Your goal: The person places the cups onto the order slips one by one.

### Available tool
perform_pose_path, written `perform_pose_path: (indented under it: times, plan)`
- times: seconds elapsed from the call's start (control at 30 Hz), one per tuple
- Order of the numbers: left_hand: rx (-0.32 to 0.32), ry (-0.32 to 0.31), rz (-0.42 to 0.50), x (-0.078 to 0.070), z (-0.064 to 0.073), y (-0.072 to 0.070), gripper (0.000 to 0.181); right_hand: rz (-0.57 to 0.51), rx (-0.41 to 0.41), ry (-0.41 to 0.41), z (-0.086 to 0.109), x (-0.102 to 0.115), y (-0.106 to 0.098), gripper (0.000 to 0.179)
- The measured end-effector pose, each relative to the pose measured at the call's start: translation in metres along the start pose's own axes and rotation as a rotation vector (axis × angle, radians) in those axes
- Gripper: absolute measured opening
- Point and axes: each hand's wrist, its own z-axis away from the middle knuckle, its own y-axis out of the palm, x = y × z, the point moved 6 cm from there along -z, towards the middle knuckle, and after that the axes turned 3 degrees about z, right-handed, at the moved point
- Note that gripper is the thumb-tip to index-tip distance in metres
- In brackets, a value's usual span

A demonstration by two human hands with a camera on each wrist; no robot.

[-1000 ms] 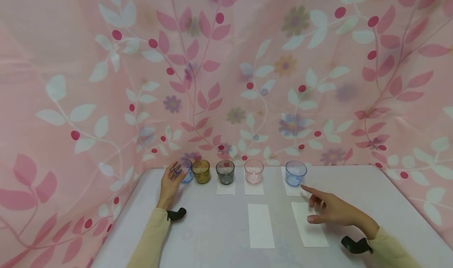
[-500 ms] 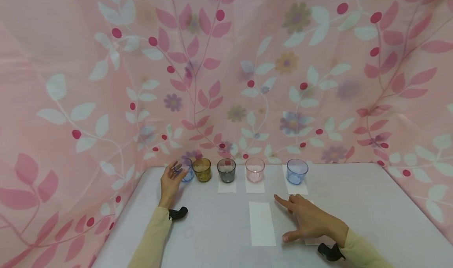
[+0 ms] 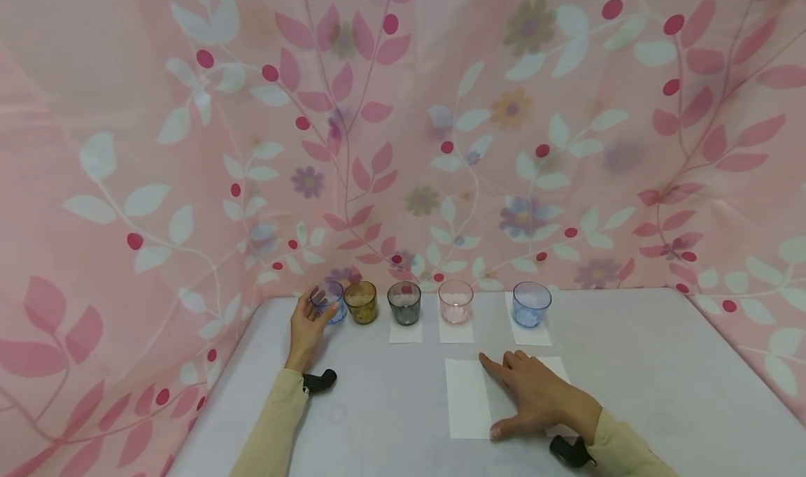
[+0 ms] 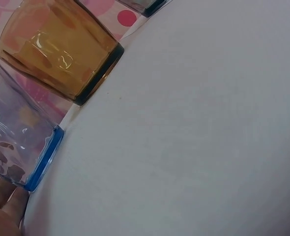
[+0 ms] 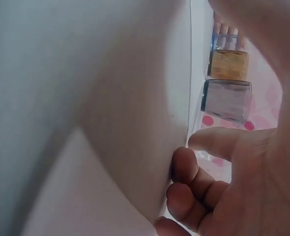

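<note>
My left hand [image 3: 308,330] holds the leftmost glass, a clear blue-tinted tumbler [image 4: 22,132], with its thumb at the near side and fingers behind it. The tumbler stands upright on the table beside an amber glass [image 3: 362,303]. Low over the front right of the table, my right hand [image 3: 544,396] has its index finger and thumb stretched out and the other fingers loosely bent, holding nothing. Its index fingertip lies right at the upper corner of a white paper strip [image 3: 467,400]. A second white strip [image 3: 557,366] is mostly hidden beneath this hand.
Farther right along the back edge stand a grey glass [image 3: 405,303], a pink glass [image 3: 455,302] and another blue glass [image 3: 532,305], each on a white paper. A pink floral curtain [image 3: 378,148] hangs behind the white table [image 3: 371,393].
My right hand has moved left and nearer, from beside the right-hand blue glass to the front paper strips. The left hand keeps its hold on the leftmost tumbler.
</note>
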Motion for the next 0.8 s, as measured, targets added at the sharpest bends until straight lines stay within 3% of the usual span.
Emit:
perform_pose_path:
  times: [0.43,0.63,0.8]
  plan:
    - [-0.033,0.004,-0.006,-0.003,0.002,-0.004,0.074,0.005,0.033,0.051,0.000,0.002,0.005,0.116]
    - [-0.088,0.018,0.033,-0.020,0.000,-0.010,0.071,0.001,0.049,0.076,-0.001,0.002,0.007,0.112]
    - [-0.094,0.028,0.120,-0.037,-0.004,-0.011,0.071,0.000,0.049,0.085,-0.002,0.001,0.006,0.113]
